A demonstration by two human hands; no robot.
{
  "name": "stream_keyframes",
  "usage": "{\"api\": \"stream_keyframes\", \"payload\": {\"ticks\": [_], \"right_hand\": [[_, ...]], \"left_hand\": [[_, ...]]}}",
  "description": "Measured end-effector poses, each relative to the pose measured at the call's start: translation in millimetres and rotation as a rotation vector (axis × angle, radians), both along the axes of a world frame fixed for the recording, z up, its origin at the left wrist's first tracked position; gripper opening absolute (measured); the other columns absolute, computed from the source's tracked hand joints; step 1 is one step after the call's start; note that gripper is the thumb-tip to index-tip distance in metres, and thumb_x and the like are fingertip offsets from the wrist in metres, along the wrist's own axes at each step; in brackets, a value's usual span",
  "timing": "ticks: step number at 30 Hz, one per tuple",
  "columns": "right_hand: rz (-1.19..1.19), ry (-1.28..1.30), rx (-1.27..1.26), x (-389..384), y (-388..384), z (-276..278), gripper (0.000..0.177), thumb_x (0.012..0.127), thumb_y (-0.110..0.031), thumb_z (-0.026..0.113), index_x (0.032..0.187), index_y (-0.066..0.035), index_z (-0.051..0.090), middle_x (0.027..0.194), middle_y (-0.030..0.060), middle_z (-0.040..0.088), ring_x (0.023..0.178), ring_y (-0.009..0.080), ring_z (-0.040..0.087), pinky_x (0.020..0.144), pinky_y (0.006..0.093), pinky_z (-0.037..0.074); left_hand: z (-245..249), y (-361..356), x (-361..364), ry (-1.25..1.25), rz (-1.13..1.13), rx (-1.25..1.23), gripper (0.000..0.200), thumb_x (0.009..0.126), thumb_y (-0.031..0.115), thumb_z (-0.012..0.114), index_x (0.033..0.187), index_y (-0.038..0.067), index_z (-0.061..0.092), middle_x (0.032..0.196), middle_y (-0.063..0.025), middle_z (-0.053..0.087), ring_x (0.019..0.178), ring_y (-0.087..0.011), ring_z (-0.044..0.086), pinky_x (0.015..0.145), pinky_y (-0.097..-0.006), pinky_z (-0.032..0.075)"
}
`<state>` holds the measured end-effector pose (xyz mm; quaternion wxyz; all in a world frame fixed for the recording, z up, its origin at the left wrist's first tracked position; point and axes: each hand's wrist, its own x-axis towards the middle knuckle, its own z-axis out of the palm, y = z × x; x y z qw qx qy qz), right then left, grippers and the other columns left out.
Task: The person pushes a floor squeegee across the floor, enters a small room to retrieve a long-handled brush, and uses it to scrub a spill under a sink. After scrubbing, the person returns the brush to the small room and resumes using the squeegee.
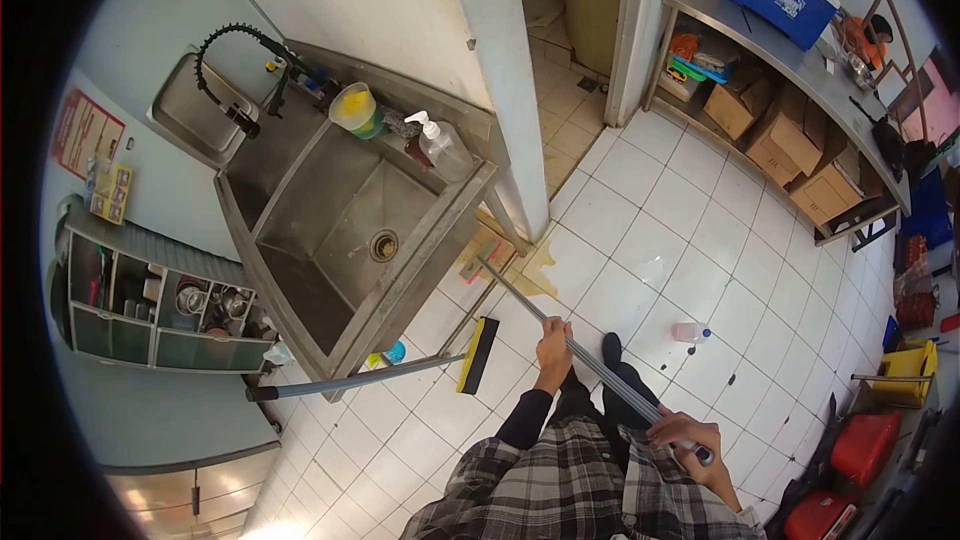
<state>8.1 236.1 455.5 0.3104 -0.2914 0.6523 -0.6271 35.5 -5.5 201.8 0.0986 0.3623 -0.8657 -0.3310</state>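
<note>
My left hand (554, 344) is closed around the middle of a long grey metal pole (604, 368). My right hand (688, 434) grips the same pole near its upper end, close to my waist. The pole slants down toward the floor by the sink's corner; what kind of tool it belongs to does not show clearly. To the left of my left hand is a yellow and black scrubber head (478, 355), with a blue-grey handle (350, 381) reaching left below the sink.
A steel sink (345, 202) stands front left, holding a soap pump bottle (440, 146) and a tub (356, 112) on its ledge. A plastic bottle (690, 333) lies on the tiled floor. Cardboard boxes (788, 145) fill a shelf under the right counter (755, 38). Another person (866, 38) is far right.
</note>
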Motion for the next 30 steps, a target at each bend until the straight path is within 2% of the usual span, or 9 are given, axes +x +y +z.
{"api": "stream_keyframes", "payload": {"ticks": [4, 6, 7, 12, 17, 23, 25, 26, 30], "right_hand": [[0.082, 0.024, 0.004, -5.4, 6.9, -14.5, 0.027, 0.061, -0.006, 0.044, 0.078, 0.002, 0.062, 0.078, 0.0140, 0.064, 0.084, 0.0282, 0.061, 0.101, 0.0507, 0.033], [0.051, -0.040, 0.034, -10.9, 13.5, -18.9, 0.026, 0.061, -0.004, 0.044, 0.079, 0.002, 0.062, 0.081, 0.0141, 0.063, 0.086, 0.0277, 0.061, 0.101, 0.0502, 0.034], [0.059, -0.044, 0.036, -17.1, 16.6, -16.2, 0.026, 0.061, -0.004, 0.044, 0.079, 0.002, 0.062, 0.081, 0.0141, 0.063, 0.086, 0.0277, 0.061, 0.101, 0.0502, 0.034], [0.187, -0.016, -0.019, -52.5, 32.4, -12.3, 0.026, 0.062, -0.001, 0.043, 0.080, 0.002, 0.061, 0.083, 0.0135, 0.063, 0.089, 0.0278, 0.060, 0.102, 0.0495, 0.034], [0.272, -0.023, -0.002, -89.2, 60.2, -21.1, 0.026, 0.063, 0.000, 0.044, 0.083, 0.001, 0.061, 0.087, 0.0130, 0.063, 0.091, 0.0276, 0.060, 0.104, 0.0508, 0.032], [0.313, -0.025, 0.006, -132.8, 71.4, -15.3, 0.029, 0.063, 0.004, 0.044, 0.087, 0.001, 0.061, 0.088, 0.0125, 0.063, 0.092, 0.0277, 0.060, 0.104, 0.0505, 0.031], [0.355, -0.001, -0.043, -142.4, 73.4, -9.3, 0.029, 0.064, 0.001, 0.046, 0.088, 0.000, 0.061, 0.086, 0.0115, 0.064, 0.091, 0.0275, 0.061, 0.105, 0.0513, 0.029], [0.365, -0.004, -0.042, -145.9, 72.4, -4.0, 0.029, 0.064, 0.001, 0.046, 0.088, 0.000, 0.061, 0.086, 0.0115, 0.064, 0.091, 0.0275, 0.061, 0.105, 0.0513, 0.029], [0.275, -0.056, -0.201, -164.4, 53.8, 26.5, 0.018, 0.073, -0.006, 0.049, 0.086, -0.002, 0.061, 0.075, 0.0112, 0.064, 0.084, 0.0252, 0.062, 0.103, 0.0517, 0.031]], "left_hand": [[-21.4, -2.3, -0.3, 0.036, 0.053, 0.004, 0.019, 0.089, 0.024, 0.050, 0.091, 0.005, 0.055, 0.103, -0.0102, 0.054, 0.080, -0.0334, 0.060, 0.066, -0.0449, 0.049], [-34.5, 3.0, 3.4, -0.183, -0.146, 0.012, 0.020, 0.090, 0.025, 0.049, 0.096, 0.007, 0.053, 0.107, -0.0098, 0.051, 0.080, -0.0330, 0.060, 0.068, -0.0440, 0.050], [-34.6, 8.5, 3.1, -0.187, -0.139, 0.015, 0.020, 0.090, 0.025, 0.049, 0.096, 0.007, 0.053, 0.107, -0.0098, 0.051, 0.080, -0.0330, 0.060, 0.068, -0.0440, 0.050], [-6.5, 24.3, -21.0, 0.019, 0.141, -0.051, 0.019, 0.088, 0.024, 0.052, 0.093, 0.007, 0.055, 0.102, -0.0123, 0.056, 0.080, -0.0358, 0.060, 0.066, -0.0462, 0.049], [-13.3, 37.1, -48.1, 0.080, 0.178, -0.110, 0.019, 0.088, 0.024, 0.052, 0.092, 0.006, 0.055, 0.100, -0.0120, 0.057, 0.079, -0.0358, 0.060, 0.065, -0.0458, 0.049], [-20.3, 61.0, -67.0, -0.155, 0.017, -0.065, 0.020, 0.090, 0.025, 0.051, 0.094, 0.006, 0.055, 0.102, -0.0084, 0.054, 0.079, -0.0325, 0.061, 0.063, -0.0433, 0.050], [-6.2, 70.3, -75.7, 0.008, 0.240, -0.068, 0.019, 0.089, 0.024, 0.051, 0.093, 0.005, 0.055, 0.101, -0.0107, 0.054, 0.079, -0.0332, 0.060, 0.064, -0.0426, 0.050], [-1.7, 73.1, -78.9, 0.005, 0.250, -0.067, 0.019, 0.089, 0.024, 0.051, 0.093, 0.005, 0.055, 0.101, -0.0107, 0.054, 0.079, -0.0332, 0.060, 0.064, -0.0426, 0.050], [31.2, 70.5, -104.7, 0.372, 0.500, -0.142, 0.016, 0.087, 0.017, 0.056, 0.091, 0.002, 0.056, 0.098, -0.0149, 0.057, 0.077, -0.0318, 0.061, 0.066, -0.0404, 0.050]]}}
